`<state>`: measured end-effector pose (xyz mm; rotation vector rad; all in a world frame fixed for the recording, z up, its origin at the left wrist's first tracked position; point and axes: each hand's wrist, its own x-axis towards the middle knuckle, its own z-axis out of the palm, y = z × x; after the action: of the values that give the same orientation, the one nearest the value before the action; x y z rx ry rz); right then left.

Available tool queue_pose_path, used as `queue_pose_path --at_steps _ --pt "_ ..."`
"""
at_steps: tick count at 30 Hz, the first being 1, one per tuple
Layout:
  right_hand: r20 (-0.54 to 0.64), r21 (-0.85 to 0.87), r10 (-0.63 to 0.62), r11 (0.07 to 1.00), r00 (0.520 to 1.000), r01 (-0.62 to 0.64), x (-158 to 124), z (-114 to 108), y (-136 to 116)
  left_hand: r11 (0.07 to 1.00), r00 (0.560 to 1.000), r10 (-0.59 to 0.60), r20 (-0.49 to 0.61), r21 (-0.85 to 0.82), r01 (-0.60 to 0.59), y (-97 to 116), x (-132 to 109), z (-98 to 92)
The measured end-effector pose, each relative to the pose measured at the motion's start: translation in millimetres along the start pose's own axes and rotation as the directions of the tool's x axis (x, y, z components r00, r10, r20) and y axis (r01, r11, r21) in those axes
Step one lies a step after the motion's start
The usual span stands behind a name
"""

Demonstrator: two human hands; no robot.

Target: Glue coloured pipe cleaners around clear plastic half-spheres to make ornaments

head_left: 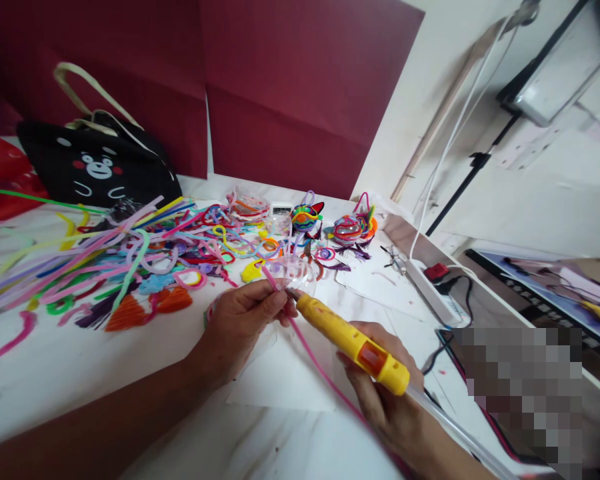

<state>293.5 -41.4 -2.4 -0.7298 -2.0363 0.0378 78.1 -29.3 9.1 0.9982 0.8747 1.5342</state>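
My left hand [247,317] pinches a long pink pipe cleaner [313,357] near its upper end, beside a clear plastic ball [300,270]. My right hand [387,393] is wrapped round a yellow glue gun [340,333], with a clear glue stick [455,423] coming out of its back. The gun's nozzle points at the pinched fingers and meets the pipe cleaner there; the exact contact spot is hidden by the fingertips. Below the hands lies a white sheet of paper [280,380].
Colourful pipe cleaners [145,257] cover the left of the table, before a black bag [100,167]. Decorated balls [347,229] stand at the back. To the right are a power strip [433,293] with cables and the table's raised edge.
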Motion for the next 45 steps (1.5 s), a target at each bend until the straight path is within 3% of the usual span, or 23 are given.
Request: queue_pose_path --at_steps 15,32,45 --pt "-0.004 0.028 0.005 1.000 1.000 -0.005 -2.1 -0.2 -0.2 1.000 0.999 0.028 0.024 0.014 -0.028 -1.2 1.1 -2.4" --pt "-0.015 -0.011 0.038 0.999 0.999 -0.038 -2.2 1.1 -3.5 0.980 0.996 0.085 0.013 0.182 -0.086 -3.0 -0.9 -3.9" --pt "-0.009 -0.038 0.019 0.999 1.000 -0.019 -2.5 1.2 -3.0 0.977 0.996 0.084 0.005 0.197 -0.083 -0.3 -1.4 -1.7"
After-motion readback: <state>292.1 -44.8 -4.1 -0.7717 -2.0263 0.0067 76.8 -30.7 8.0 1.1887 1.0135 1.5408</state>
